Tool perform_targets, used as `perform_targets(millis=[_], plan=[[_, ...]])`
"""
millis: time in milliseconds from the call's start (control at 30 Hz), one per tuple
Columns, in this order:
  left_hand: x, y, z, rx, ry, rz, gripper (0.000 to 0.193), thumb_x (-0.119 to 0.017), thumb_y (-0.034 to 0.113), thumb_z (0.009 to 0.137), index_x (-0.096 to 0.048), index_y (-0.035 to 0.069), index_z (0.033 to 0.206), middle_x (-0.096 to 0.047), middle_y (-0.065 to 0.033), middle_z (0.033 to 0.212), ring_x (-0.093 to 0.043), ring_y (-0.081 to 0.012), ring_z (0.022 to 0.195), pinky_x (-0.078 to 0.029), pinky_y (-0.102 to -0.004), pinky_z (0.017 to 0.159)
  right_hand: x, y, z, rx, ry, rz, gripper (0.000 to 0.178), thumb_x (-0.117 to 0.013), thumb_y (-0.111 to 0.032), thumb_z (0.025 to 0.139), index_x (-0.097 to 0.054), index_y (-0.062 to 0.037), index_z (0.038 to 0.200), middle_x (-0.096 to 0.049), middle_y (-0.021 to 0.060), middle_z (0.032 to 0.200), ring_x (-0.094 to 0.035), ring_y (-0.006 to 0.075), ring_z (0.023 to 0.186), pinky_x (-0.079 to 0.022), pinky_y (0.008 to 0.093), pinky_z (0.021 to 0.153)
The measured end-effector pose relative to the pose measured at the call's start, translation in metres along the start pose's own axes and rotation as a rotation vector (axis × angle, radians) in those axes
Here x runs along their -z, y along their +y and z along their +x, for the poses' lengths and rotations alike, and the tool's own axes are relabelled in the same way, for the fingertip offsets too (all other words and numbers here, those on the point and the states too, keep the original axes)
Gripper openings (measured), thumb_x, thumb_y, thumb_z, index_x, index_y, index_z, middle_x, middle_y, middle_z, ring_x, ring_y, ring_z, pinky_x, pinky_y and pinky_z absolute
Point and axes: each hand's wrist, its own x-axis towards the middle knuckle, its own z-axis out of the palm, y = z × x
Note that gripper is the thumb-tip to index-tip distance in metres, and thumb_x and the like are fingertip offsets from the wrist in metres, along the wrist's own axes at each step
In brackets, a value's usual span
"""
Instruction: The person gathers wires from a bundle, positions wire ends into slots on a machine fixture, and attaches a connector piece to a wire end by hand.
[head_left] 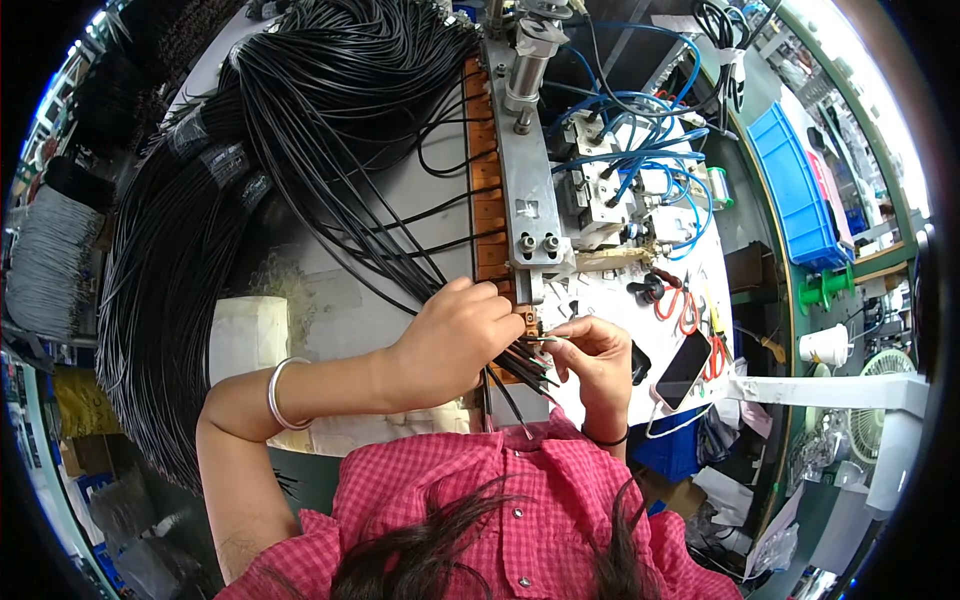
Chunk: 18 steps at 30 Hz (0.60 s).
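My left hand (455, 335) is closed around several black cables (400, 265) from a thick bundle (340, 90) at the upper left. Their stripped ends fan out below my fist, toward my shirt. Close beside it, my right hand (597, 365) pinches a thin wire end, greenish at the tip, between thumb and forefinger. Both hands meet at the near end of an orange-brown slotted strip (487, 190), where a few cables lie across its slots. A metal clamping bar (520, 170) with a cylinder (530, 65) runs along the strip's right side.
Valve blocks (600, 190) with looped blue air hoses (650, 150) stand right of the bar. A phone (683, 370), red-handled tools (690, 312) and a white cable lie near my right hand. Farther right are a blue bin (795, 185), a white cup (825, 345) and a fan (885, 395).
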Motion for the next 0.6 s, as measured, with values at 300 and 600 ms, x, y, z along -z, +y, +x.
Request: perform_targets(millis=[300,600], plan=[[-0.003,-0.002,-0.001,-0.048,-0.014,0.070,0.020,-0.055,-0.002,0.060,-0.053,0.004,0.079,-0.049,-0.0069,0.071,-0.050,-0.0244,0.075,-0.036,-0.0345,0.066,0.004,0.010,0.004,0.008,0.080,-0.067,0.004,-0.062,-0.001,0.080,-0.060,0.0023,0.079,-0.061,0.0068,0.069,-0.049,0.0051,0.048,-0.037,0.0175,0.042],[0.001,0.001,-0.003,0.008,-0.056,0.165,0.015,-0.054,-0.002,0.059,-0.050,0.005,0.073,-0.048,-0.0068,0.068,-0.049,-0.0245,0.074,-0.036,-0.0352,0.068,0.014,0.015,0.012,-0.239,-0.042,0.046,0.013,-0.057,-0.012,0.088,-0.055,-0.0021,0.080,-0.053,-0.0022,0.063,-0.041,0.0016,0.047,-0.031,0.0161,0.042]])
